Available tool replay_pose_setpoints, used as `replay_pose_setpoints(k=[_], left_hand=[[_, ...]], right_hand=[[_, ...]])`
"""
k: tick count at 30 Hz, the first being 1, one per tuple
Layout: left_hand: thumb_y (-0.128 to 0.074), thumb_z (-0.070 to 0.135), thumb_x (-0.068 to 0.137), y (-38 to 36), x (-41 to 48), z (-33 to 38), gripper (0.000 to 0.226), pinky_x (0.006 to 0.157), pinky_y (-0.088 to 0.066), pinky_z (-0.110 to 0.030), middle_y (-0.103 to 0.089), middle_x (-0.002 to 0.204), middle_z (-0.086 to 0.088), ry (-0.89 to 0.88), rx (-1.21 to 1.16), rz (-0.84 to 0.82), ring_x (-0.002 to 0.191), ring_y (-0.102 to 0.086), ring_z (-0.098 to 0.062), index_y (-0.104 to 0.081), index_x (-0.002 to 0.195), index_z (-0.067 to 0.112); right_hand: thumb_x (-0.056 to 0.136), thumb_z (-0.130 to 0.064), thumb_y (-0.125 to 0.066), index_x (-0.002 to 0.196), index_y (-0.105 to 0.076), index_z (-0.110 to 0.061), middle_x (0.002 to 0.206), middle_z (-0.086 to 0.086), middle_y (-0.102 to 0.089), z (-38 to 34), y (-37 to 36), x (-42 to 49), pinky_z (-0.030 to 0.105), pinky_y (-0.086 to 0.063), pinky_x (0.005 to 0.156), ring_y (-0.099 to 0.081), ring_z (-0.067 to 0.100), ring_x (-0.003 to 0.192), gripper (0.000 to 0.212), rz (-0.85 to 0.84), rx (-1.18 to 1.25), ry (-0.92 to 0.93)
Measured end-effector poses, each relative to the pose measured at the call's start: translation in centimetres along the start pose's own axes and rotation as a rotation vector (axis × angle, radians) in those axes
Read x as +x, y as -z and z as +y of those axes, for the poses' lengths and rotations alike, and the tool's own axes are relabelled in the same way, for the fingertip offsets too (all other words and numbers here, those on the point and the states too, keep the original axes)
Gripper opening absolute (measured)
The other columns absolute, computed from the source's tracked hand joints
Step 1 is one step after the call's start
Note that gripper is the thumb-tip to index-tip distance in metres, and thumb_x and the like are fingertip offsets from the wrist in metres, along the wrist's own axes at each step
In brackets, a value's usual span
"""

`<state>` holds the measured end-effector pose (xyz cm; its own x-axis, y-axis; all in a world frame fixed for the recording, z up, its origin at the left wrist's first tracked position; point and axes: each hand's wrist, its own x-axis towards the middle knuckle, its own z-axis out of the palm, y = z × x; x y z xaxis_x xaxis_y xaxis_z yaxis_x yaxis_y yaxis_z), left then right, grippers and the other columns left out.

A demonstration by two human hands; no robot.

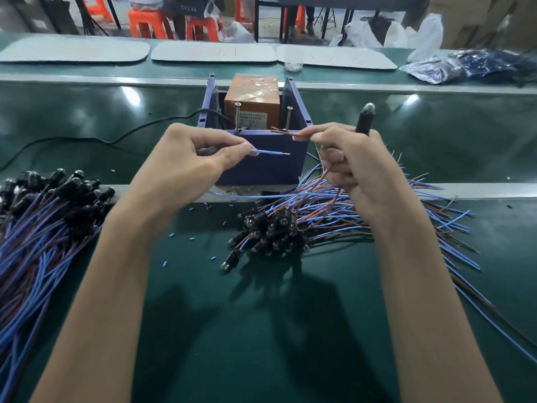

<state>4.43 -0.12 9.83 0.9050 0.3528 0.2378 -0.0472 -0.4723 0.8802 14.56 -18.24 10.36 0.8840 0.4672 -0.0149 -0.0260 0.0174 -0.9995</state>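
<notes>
Head view: the thin blue insulated wire [268,153], its bare copper tip pointing right, is pinched between thumb and forefinger of the left hand [200,158], in the air just in front of the purple plastic box [276,170]. The matching thin brown insulated wire [286,135] is pinched by the right hand [348,161], whose lower fingers also curl round the small black cylindrical lamp [364,120] that both leads run from. The brown tip lies near the right-hand one of the two upright brass screws [288,117] at the box's rim. The two hands are apart. These leads look light and limp, so they would droop if held far back. A grip close behind the stripped end seems best, and the fine copper strands could splay or bend if pushed hard. The lamp's clear dome looks breakable. Behind the screws sits an orange taped block [252,94]. On the green table [261,330] a loose heap of similar wired lamps [270,231] lies under the right hand, and a second bundle [43,216] lies to the left.
</notes>
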Motion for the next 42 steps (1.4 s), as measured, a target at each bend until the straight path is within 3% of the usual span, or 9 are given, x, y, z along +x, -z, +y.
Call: replay_pose_setpoints(k=[3,5,8,11,13,16,23,29,42], left_hand=[[-0.066,0.032,0.089,0.3,-0.1,-0.2,0.018,0.072,-0.040,-0.027,-0.068,0.078,-0.009,-0.016,-0.003,-0.016,0.073,-0.050,-0.008,-0.076,0.078,0.042],[-0.062,0.032,0.091,0.3,0.2,-0.6,0.021,0.063,-0.033,-0.029,-0.054,0.070,-0.007,0.015,0.013,0.020,0.066,-0.039,-0.010,-0.075,0.077,0.040],[-0.052,0.020,0.096,0.4,0.7,-1.4,0.031,0.065,-0.027,-0.034,-0.038,0.065,-0.004,0.125,-0.007,0.104,0.066,-0.029,-0.021,-0.073,0.079,0.034],[-0.044,0.006,0.094,0.6,1.2,-2.1,0.036,0.064,-0.032,-0.031,-0.051,0.064,0.002,0.193,0.000,0.158,0.061,-0.036,-0.020,-0.073,0.089,0.027],[-0.041,0.002,0.095,0.5,1.4,-2.5,0.037,0.060,-0.042,-0.022,-0.062,0.062,0.013,0.187,0.042,0.167,0.049,-0.043,-0.008,-0.070,0.110,0.020],[-0.042,0.004,0.097,0.1,1.2,-2.6,0.042,0.056,-0.051,-0.012,-0.071,0.073,0.013,0.130,0.068,0.174,0.047,-0.053,0.000,-0.055,0.134,0.018],[-0.048,0.007,0.094,-0.3,0.9,-2.2,0.024,0.058,-0.053,-0.017,-0.072,0.072,0.016,0.131,0.053,0.255,0.047,-0.062,-0.005,-0.062,0.100,0.026],[-0.046,0.006,0.095,-0.2,1.1,-2.4,0.024,0.063,-0.054,-0.023,-0.072,0.074,0.011,0.155,0.052,0.321,0.046,-0.062,-0.005,-0.064,0.103,0.019],[-0.046,0.008,0.096,-1.2,1.0,-1.9,0.023,0.062,-0.050,-0.021,-0.072,0.078,0.012,0.139,0.047,0.333,0.045,-0.059,-0.001,-0.064,0.106,0.019]], right_hand=[[0.090,-0.005,-0.050,0.078,-0.075,-0.014,0.046,-0.011,-0.028,0.1,0.0,0.0,0.014,-0.015,0.035,-0.015,0.004,0.043,0.029,-0.006,-0.014,0.005],[0.091,-0.005,-0.049,0.082,-0.074,-0.012,0.046,-0.011,-0.029,0.2,0.0,0.0,0.013,-0.015,0.035,-0.016,0.003,0.042,0.028,0.003,-0.025,0.004],[0.093,-0.003,-0.043,0.090,-0.072,-0.009,0.047,-0.009,-0.030,0.4,-0.1,0.4,0.013,-0.015,0.035,-0.016,0.003,0.039,0.030,0.042,0.006,-0.022],[0.093,-0.001,-0.035,0.096,-0.069,-0.007,0.046,-0.007,-0.035,0.6,-0.2,0.6,0.013,-0.018,0.034,-0.018,0.002,0.037,0.035,0.066,0.047,-0.052],[0.092,0.000,-0.032,0.097,-0.068,-0.008,0.046,-0.007,-0.037,0.8,-0.2,0.7,0.013,-0.019,0.034,-0.019,0.003,0.037,0.038,0.074,0.041,-0.053],[0.091,0.001,-0.031,0.099,-0.068,-0.012,0.048,-0.005,-0.038,1.0,-0.2,0.9,0.014,-0.019,0.034,-0.020,0.003,0.038,0.040,0.084,0.042,-0.039],[0.093,0.000,-0.035,0.101,-0.069,-0.015,0.048,-0.006,-0.038,1.5,0.0,1.1,0.013,-0.020,0.034,-0.023,0.002,0.036,0.038,0.121,0.050,-0.029],[0.094,0.000,-0.037,0.105,-0.068,-0.013,0.050,-0.006,-0.037,1.6,0.0,1.3,0.013,-0.021,0.034,-0.024,0.002,0.036,0.035,0.153,0.052,-0.032],[0.096,0.001,-0.035,0.114,-0.064,-0.008,0.056,-0.003,-0.036,2.3,-0.2,1.8,0.013,-0.019,0.037,-0.024,0.002,0.036,0.035,0.205,0.026,-0.048]])
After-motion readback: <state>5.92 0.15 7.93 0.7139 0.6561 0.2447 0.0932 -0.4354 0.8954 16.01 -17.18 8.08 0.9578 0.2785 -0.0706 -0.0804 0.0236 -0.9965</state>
